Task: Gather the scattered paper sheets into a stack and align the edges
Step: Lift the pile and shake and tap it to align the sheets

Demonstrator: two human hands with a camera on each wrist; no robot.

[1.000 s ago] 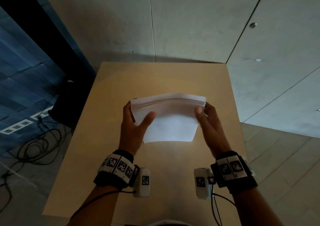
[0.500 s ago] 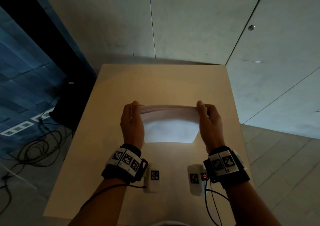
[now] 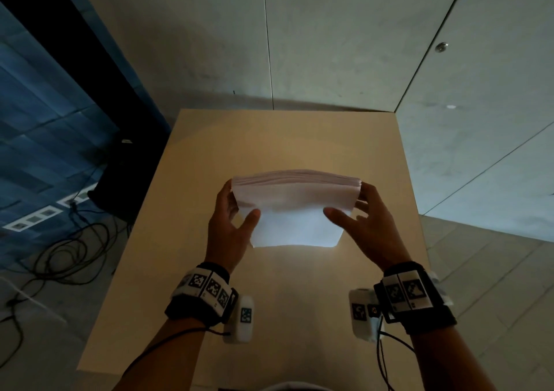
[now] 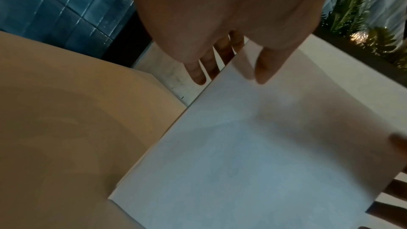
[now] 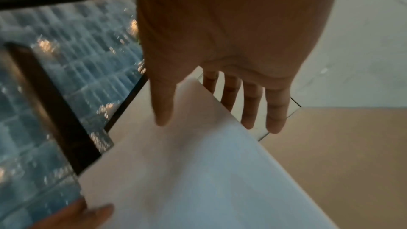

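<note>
Since half a second back the stack of paper sheets (image 3: 295, 207) has tipped toward me again: then I only saw its top edge pinched flat between the hands, now the near face shows, much like a second ago. It stands on its lower edge on the table (image 3: 284, 138), upper edge leaning away from me.

The left hand (image 3: 229, 228) is at the stack's left side, thumb on the near face and fingers behind. The right hand (image 3: 364, 225) mirrors it on the right side. On both hands the fingers look fairly straight and loose, cradling the stack between thumb and fingers, not clamped hard. Whether the right thumb really touches the paper I can't tell from the head view.

Edges: the top shows thin lines of separate sheets, close to flush but a bit stepped at the right corner. There's bare tabletop beyond the stack and on both sides of it, and more between it and the wrists.

The left wrist view gives the stack's left edge (image 4: 167, 128) as one clean line with fingers (image 4: 198, 74) hanging past it, which the head view hides. The right wrist view shows four straight fingers (image 5: 275, 111) beyond the stack's right edge, but it's blurry.
</note>
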